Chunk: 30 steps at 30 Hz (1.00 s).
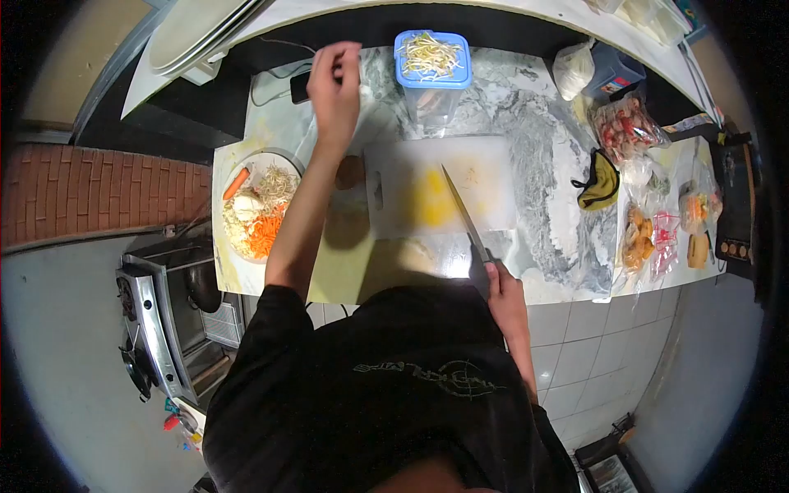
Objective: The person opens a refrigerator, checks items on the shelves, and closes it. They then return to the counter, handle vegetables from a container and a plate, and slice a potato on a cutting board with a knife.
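My right hand (506,297) is closed round the handle of a kitchen knife (466,215). The blade slants up and left, its tip over a white cutting board (386,156) with yellow stains and small scraps. Raised over the back left of the counter, my left hand (335,76) has loosely bent fingers with a gap between them. I see nothing in it. To its right stands a clear container with a blue lid (462,76), and bean sprouts (429,56) lie on that lid. Under my left forearm, a round brown thing (349,172) is partly hidden beside the board.
A plate (230,246) of shredded carrot (263,235), sprouts and a whole carrot (236,182) sits at the left. Right of the board lies a yellow-black pouch (598,181); bagged foods (629,127) fill the right end. A phone-like dark object (301,87) is near my left hand. A stove (148,308) stands lower left.
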Each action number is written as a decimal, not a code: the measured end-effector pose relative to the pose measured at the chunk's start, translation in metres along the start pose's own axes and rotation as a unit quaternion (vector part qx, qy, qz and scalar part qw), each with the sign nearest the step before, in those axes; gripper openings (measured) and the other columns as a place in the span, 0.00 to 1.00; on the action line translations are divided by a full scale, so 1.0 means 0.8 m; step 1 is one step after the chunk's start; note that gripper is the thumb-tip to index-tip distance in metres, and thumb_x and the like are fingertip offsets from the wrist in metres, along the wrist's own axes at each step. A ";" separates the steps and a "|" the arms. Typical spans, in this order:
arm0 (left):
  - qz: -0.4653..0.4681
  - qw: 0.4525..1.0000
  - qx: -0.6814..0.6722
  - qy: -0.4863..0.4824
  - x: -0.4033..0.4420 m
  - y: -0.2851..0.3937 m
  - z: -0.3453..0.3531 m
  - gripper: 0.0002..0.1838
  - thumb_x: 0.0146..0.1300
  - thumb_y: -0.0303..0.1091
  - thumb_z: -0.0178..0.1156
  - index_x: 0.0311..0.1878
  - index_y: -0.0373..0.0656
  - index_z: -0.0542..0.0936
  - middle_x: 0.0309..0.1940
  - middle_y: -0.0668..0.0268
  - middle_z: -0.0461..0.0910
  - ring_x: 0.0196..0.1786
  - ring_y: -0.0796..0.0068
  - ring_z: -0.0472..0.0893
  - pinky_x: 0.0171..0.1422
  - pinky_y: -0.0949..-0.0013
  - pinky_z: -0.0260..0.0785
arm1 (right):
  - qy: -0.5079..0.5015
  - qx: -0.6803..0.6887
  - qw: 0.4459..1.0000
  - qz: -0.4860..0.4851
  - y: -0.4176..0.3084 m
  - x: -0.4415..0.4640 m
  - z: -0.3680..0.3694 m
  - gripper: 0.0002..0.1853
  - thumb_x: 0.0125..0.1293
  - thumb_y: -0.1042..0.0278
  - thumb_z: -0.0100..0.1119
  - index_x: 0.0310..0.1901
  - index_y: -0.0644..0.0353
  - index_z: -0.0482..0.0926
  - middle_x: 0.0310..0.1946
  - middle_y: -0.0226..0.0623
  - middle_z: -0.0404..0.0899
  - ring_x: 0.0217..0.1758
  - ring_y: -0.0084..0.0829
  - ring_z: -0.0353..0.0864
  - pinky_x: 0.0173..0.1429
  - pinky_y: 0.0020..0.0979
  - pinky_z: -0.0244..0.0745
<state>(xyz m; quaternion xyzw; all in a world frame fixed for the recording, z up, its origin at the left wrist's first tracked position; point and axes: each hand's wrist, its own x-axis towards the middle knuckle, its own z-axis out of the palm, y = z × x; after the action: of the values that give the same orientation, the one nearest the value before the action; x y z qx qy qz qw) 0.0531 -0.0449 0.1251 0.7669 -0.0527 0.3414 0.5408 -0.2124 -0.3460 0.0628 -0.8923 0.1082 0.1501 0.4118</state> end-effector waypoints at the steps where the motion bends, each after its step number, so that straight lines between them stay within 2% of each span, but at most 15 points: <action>1: -0.030 0.999 0.016 -0.004 -0.018 -0.003 -0.019 0.10 0.76 0.34 0.55 0.47 0.39 0.82 0.46 0.66 0.82 0.49 0.77 0.79 0.55 0.71 0.70 | -0.005 0.011 1.000 0.007 -0.004 -0.001 -0.001 0.23 0.80 0.53 0.47 0.43 0.70 0.78 0.19 0.56 0.70 0.21 0.52 0.69 0.30 0.44 0.64; 3: 0.010 0.997 0.080 -0.007 -0.058 -0.002 -0.055 0.09 0.76 0.33 0.55 0.48 0.39 0.81 0.45 0.65 0.82 0.49 0.75 0.78 0.55 0.70 0.69 | -0.002 0.012 1.000 -0.008 0.001 -0.001 0.003 0.22 0.80 0.54 0.47 0.42 0.70 0.77 0.19 0.55 0.69 0.21 0.52 0.68 0.29 0.44 0.64; 5: -0.042 0.996 0.077 -0.026 -0.109 -0.003 -0.081 0.05 0.72 0.27 0.58 0.46 0.37 0.79 0.42 0.62 0.79 0.44 0.70 0.78 0.48 0.70 0.70 | 0.001 0.012 1.000 -0.023 0.000 -0.002 0.006 0.21 0.80 0.55 0.48 0.42 0.69 0.77 0.18 0.55 0.69 0.21 0.52 0.67 0.29 0.43 0.64; 8: -0.057 0.991 0.108 -0.049 -0.181 -0.004 -0.113 0.05 0.72 0.27 0.57 0.46 0.38 0.80 0.42 0.62 0.79 0.43 0.71 0.78 0.47 0.69 0.70 | -0.007 -0.008 0.999 -0.036 -0.009 -0.004 0.008 0.20 0.80 0.55 0.48 0.42 0.68 0.77 0.18 0.54 0.70 0.21 0.53 0.70 0.29 0.43 0.65; 10: -0.119 0.985 0.111 -0.055 -0.221 0.002 -0.126 0.05 0.71 0.27 0.58 0.46 0.39 0.80 0.41 0.62 0.78 0.43 0.70 0.78 0.47 0.69 0.71 | -0.016 -0.046 0.998 -0.028 -0.012 -0.004 0.009 0.18 0.78 0.55 0.51 0.46 0.65 0.76 0.20 0.58 0.76 0.31 0.63 0.80 0.33 0.53 0.71; 14: -0.168 0.979 0.107 -0.046 -0.280 0.014 -0.129 0.06 0.71 0.27 0.58 0.48 0.40 0.80 0.41 0.62 0.78 0.42 0.70 0.78 0.48 0.68 0.71 | -0.005 -0.098 0.994 -0.056 -0.004 -0.004 0.016 0.16 0.76 0.56 0.54 0.46 0.65 0.76 0.24 0.58 0.79 0.32 0.61 0.81 0.34 0.52 0.73; 16: -0.219 0.972 0.045 -0.072 -0.297 0.027 -0.121 0.08 0.69 0.26 0.61 0.50 0.41 0.79 0.43 0.59 0.78 0.46 0.65 0.78 0.52 0.65 0.71 | 0.087 -0.170 0.972 -0.139 0.001 -0.006 0.021 0.15 0.74 0.58 0.57 0.46 0.63 0.77 0.32 0.56 0.83 0.34 0.58 0.83 0.35 0.51 0.76; 17: -0.219 0.973 0.044 -0.066 -0.299 0.029 -0.116 0.08 0.69 0.26 0.61 0.50 0.41 0.79 0.43 0.59 0.78 0.46 0.65 0.78 0.52 0.65 0.71 | 0.087 -0.173 0.970 -0.145 0.003 -0.006 0.023 0.15 0.74 0.58 0.57 0.46 0.63 0.77 0.32 0.56 0.83 0.34 0.58 0.83 0.35 0.51 0.76; 19: -0.042 0.986 0.121 -0.106 -0.296 0.037 -0.105 0.14 0.65 0.26 0.64 0.54 0.43 0.79 0.47 0.57 0.77 0.50 0.57 0.77 0.56 0.60 0.70 | 0.120 -0.206 0.957 -0.166 0.005 -0.007 0.022 0.13 0.73 0.59 0.59 0.46 0.61 0.76 0.39 0.51 0.83 0.36 0.56 0.84 0.36 0.50 0.78; 22: 0.012 0.978 0.144 -0.152 -0.281 0.055 -0.083 0.18 0.63 0.31 0.65 0.57 0.45 0.78 0.51 0.57 0.74 0.56 0.53 0.74 0.61 0.55 0.67 | 0.127 -0.222 0.952 -0.167 0.001 -0.018 0.019 0.12 0.72 0.59 0.60 0.46 0.59 0.75 0.38 0.47 0.81 0.36 0.55 0.84 0.35 0.49 0.79; 28: 0.084 0.947 0.203 -0.236 -0.258 0.041 -0.039 0.18 0.65 0.40 0.65 0.56 0.46 0.81 0.56 0.60 0.72 0.62 0.57 0.71 0.64 0.54 0.63 | 0.139 -0.245 0.946 -0.162 0.006 -0.035 0.015 0.12 0.72 0.59 0.60 0.46 0.58 0.75 0.37 0.44 0.81 0.35 0.53 0.84 0.35 0.48 0.80; 30: 0.093 0.943 0.200 -0.249 -0.257 0.037 -0.028 0.17 0.65 0.40 0.65 0.55 0.46 0.81 0.56 0.60 0.72 0.61 0.57 0.71 0.64 0.54 0.63 | 0.147 -0.242 0.947 -0.152 0.011 -0.037 0.017 0.12 0.72 0.59 0.60 0.46 0.58 0.75 0.37 0.44 0.81 0.35 0.52 0.84 0.34 0.48 0.80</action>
<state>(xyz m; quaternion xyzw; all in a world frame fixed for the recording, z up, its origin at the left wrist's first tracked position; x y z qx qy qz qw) -0.1275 -0.0966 0.0328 0.9117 -0.1872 0.1918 0.3115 -0.2455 -0.3394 0.0588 -0.9831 -0.0091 -0.0261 0.1809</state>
